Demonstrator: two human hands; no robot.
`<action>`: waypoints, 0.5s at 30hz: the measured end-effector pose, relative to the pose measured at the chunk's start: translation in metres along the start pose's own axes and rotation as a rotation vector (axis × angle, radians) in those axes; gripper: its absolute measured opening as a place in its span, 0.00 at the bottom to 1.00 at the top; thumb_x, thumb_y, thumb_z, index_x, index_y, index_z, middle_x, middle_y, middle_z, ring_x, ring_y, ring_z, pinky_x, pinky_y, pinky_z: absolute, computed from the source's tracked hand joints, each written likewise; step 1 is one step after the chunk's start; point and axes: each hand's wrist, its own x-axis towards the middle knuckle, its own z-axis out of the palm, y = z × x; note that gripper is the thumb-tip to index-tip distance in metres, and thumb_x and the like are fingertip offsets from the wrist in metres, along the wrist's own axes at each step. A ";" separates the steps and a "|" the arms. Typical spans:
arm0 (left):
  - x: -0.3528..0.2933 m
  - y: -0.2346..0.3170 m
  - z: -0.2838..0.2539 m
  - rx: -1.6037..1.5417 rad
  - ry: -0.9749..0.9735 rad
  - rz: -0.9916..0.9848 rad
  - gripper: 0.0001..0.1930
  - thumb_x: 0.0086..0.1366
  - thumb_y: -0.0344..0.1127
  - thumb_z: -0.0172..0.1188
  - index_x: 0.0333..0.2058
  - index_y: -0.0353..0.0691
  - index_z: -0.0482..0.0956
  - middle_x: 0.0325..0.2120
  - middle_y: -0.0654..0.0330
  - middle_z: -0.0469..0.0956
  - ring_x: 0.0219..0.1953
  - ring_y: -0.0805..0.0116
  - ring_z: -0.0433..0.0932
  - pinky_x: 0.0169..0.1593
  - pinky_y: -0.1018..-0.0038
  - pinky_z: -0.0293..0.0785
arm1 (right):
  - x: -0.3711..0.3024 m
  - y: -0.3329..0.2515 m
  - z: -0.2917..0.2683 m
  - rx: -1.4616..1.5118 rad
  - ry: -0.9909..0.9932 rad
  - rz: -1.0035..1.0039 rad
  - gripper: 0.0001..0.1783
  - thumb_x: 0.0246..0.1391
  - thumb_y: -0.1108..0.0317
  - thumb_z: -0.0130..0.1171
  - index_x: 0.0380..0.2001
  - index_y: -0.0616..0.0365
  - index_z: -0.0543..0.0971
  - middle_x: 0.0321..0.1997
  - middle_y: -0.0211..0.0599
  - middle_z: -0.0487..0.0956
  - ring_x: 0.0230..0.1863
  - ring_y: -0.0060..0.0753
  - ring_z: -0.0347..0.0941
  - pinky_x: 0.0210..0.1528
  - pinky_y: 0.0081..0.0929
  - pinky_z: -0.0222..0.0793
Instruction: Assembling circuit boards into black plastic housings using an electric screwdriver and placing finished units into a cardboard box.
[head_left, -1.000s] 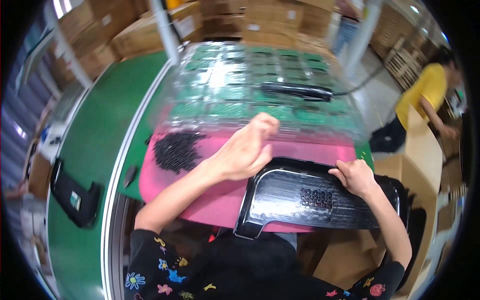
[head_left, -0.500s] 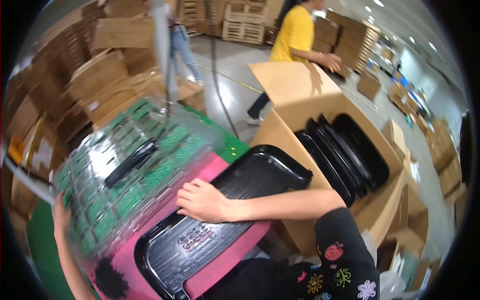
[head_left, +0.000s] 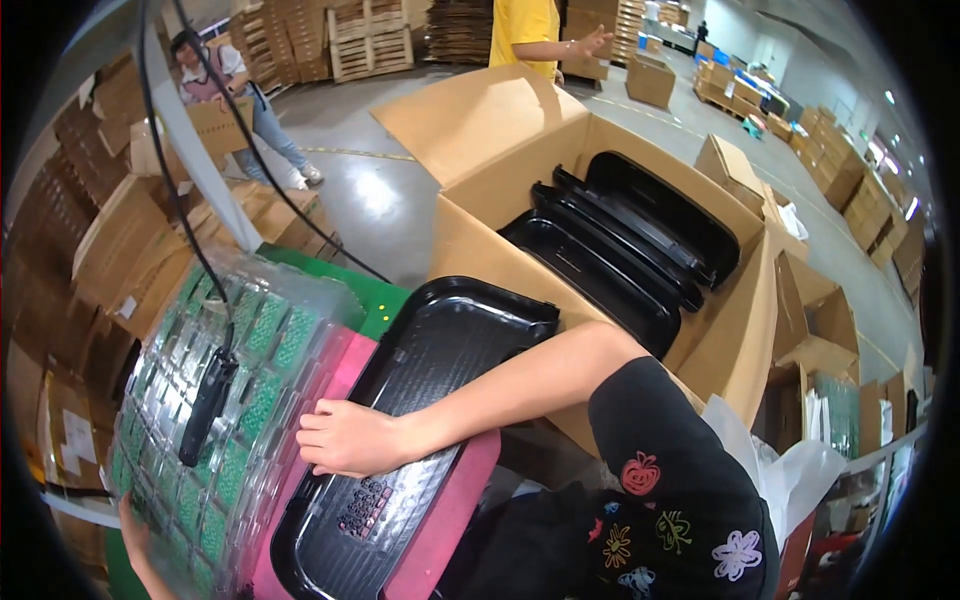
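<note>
While the right hand (head_left: 355, 438) lies across the black panel (head_left: 430, 350), its fingers are bent over the long rim and seem to hold it on the pink mat (head_left: 462, 488). The left hand (head_left: 134, 535) is at the outer side of the clear tray (head_left: 258, 465); whether its fingers grip, I cannot tell. The step in hand appears to be steadying the panel; its next move calls for clearance from the tray.
</note>
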 end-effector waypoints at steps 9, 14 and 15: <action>0.018 -0.017 0.009 0.015 0.146 0.069 0.47 0.40 0.13 0.48 0.66 0.36 0.56 0.63 0.43 0.61 0.68 0.45 0.56 0.70 0.62 0.50 | -0.003 0.004 0.007 -0.006 0.037 0.001 0.16 0.47 0.53 0.65 0.27 0.53 0.76 0.32 0.29 0.73 0.41 0.31 0.68 0.41 0.31 0.61; 0.019 0.050 -0.023 0.049 0.458 0.150 0.43 0.51 0.18 0.50 0.69 0.42 0.54 0.66 0.47 0.58 0.68 0.48 0.56 0.69 0.61 0.51 | -0.007 0.009 0.011 -0.041 0.082 -0.002 0.16 0.45 0.51 0.66 0.24 0.52 0.77 0.29 0.26 0.74 0.39 0.31 0.70 0.39 0.32 0.62; 0.009 0.061 -0.030 -0.265 0.565 0.147 0.40 0.55 0.20 0.51 0.69 0.42 0.54 0.66 0.48 0.58 0.67 0.51 0.58 0.68 0.62 0.53 | -0.004 0.007 0.012 -0.043 0.087 -0.007 0.16 0.45 0.51 0.65 0.24 0.51 0.77 0.29 0.27 0.74 0.40 0.31 0.69 0.39 0.32 0.62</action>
